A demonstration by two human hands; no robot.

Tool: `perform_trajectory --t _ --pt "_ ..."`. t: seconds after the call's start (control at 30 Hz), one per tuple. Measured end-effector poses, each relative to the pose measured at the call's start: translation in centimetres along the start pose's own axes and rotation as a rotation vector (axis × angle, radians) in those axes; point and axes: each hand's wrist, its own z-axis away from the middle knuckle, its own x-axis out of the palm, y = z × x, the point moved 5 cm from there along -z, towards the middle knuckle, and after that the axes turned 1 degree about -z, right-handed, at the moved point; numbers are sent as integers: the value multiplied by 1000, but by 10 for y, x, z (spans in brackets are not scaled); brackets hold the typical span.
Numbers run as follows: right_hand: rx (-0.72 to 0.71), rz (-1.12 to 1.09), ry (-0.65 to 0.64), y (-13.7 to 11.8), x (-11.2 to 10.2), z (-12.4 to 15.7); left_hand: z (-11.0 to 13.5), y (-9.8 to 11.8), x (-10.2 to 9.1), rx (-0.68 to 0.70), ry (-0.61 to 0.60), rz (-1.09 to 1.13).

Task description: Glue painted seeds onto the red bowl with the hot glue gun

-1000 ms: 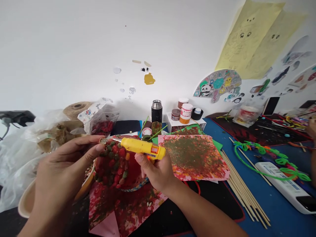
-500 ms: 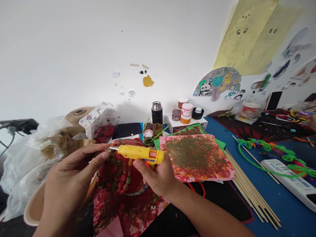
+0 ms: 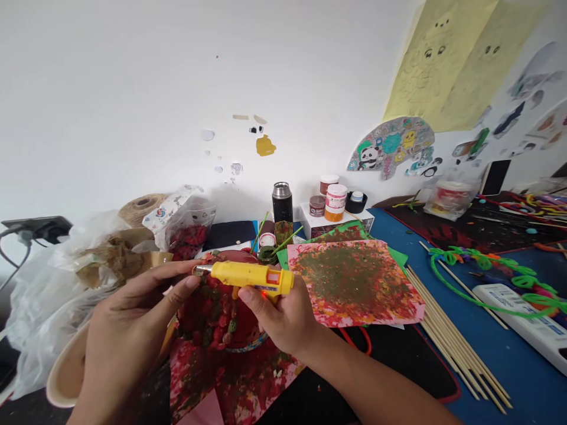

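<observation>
A yellow hot glue gun (image 3: 245,276) is gripped in my right hand (image 3: 283,316), its metal nozzle pointing left and a small red light glowing on its body. My left hand (image 3: 146,313) pinches a small brownish piece (image 3: 200,272) between thumb and fingertips, right at the nozzle tip. Whether the nozzle touches it I cannot tell. Below both hands lies a round dark-red plate (image 3: 243,321), its left part covered with red, green and brown lumps (image 3: 217,313). Paint-smeared pink paper (image 3: 239,383) lies under the plate.
A paper bowl (image 3: 66,372) and plastic bags (image 3: 48,295) stand left. Behind are a black flask (image 3: 282,203) and paint jars (image 3: 335,202). Painted sheets (image 3: 354,283), wooden sticks (image 3: 456,336), a white power strip (image 3: 522,321) and green pipe-cleaner loops (image 3: 447,257) lie right.
The view has shifted slightly. Both hands keep nearly the same pose, with the nozzle still at the small piece. A hand at the far right edge is no longer visible.
</observation>
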Motion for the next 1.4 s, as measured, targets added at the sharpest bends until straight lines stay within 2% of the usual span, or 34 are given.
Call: perform_trajectory --t 1.17,1.4 --pt "-26 67 2 -4 -1 0 1 8 6 -20 -49 58" --pt "-44 54 18 -2 -1 0 0 2 7 -48 -65 55"
